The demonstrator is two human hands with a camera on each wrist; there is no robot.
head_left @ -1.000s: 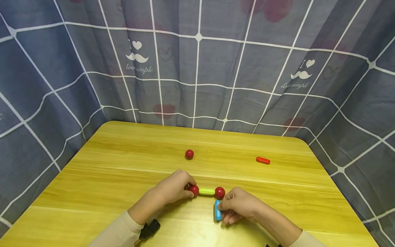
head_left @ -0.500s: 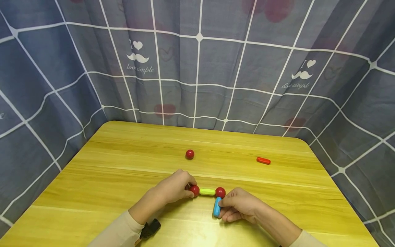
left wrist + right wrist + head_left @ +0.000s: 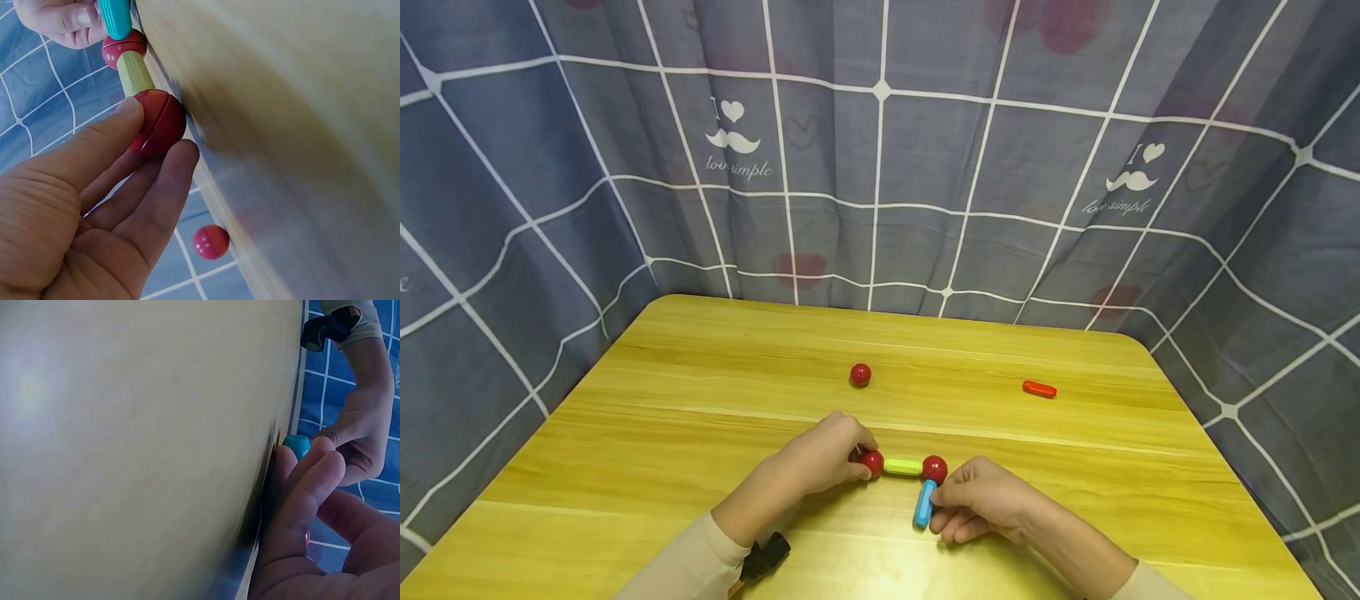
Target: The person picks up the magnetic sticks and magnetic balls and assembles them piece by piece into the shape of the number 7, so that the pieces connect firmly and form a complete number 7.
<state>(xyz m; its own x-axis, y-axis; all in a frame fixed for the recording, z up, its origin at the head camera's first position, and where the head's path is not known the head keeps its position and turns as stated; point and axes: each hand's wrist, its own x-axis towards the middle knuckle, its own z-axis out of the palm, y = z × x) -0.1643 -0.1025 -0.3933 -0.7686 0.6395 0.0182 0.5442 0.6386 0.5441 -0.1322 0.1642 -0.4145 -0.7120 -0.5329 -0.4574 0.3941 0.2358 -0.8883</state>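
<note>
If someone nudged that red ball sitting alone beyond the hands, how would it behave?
The lone red ball would probably roll, being round on a flat-looking table. Its shiny highlights suggest a smooth, possibly slippery surface. It's likely stiff too: the similar held ball shows no visible dent where the left hand grips it.

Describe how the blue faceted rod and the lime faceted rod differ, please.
The right hand holds the blue faceted rod; no hand touches the lime faceted rod. In the head view, the blue rod runs roughly near to far, while the lime rod lies crosswise. Both are straight and elongated.
</note>
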